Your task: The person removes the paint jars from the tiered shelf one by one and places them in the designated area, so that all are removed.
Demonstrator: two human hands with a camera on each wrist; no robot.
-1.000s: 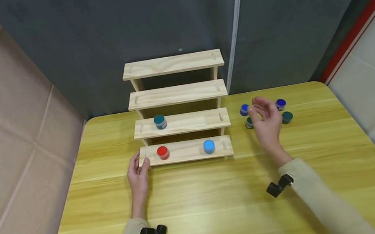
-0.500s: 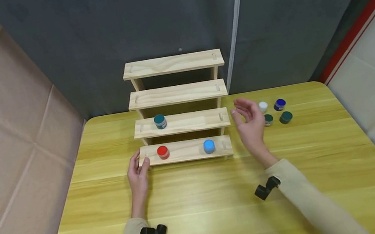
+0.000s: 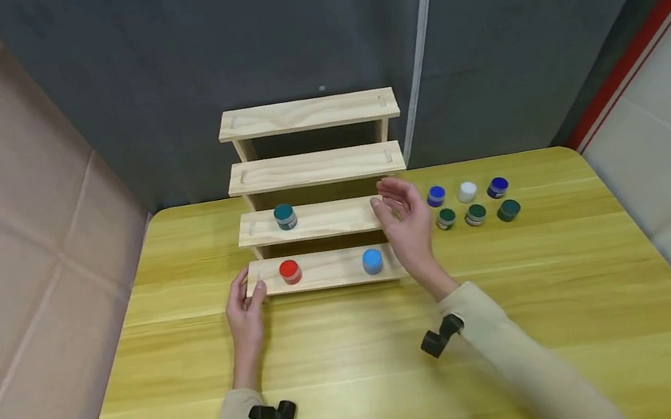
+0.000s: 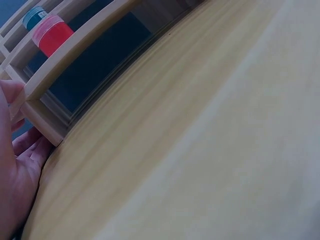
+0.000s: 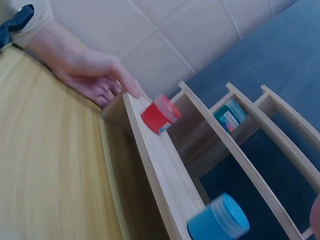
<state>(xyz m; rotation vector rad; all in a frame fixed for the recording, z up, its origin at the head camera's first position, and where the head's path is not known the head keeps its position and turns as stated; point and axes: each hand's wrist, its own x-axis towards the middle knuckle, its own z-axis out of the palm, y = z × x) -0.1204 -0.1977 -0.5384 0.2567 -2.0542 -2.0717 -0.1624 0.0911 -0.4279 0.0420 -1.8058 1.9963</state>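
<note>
My left hand (image 3: 245, 314) grips the left end of the lowest board of a wooden stepped rack (image 3: 334, 278), thumb on top. In the left wrist view, some of its fingers lie beneath the board. On that board stand a red-lidded jar (image 3: 290, 271) and a light-blue jar (image 3: 372, 261). A teal jar (image 3: 285, 217) stands one step up. My right hand (image 3: 409, 230) hovers over the rack's right end, fingers loosely bent, with nothing visible between thumb and fingers. In the right wrist view, only a sliver of one finger (image 5: 315, 216) shows.
Right of the rack, several small jars stand in two rows on the table (image 3: 353, 386), among them a white-lidded jar (image 3: 467, 192), a blue jar (image 3: 497, 188) and a dark green jar (image 3: 509, 210). A dark grey panel (image 3: 277, 32) rises behind the rack.
My right hand has moved left from over the jars on the table to the rack's right end, uncovering the jars it hid. My left hand stays on the rack.
</note>
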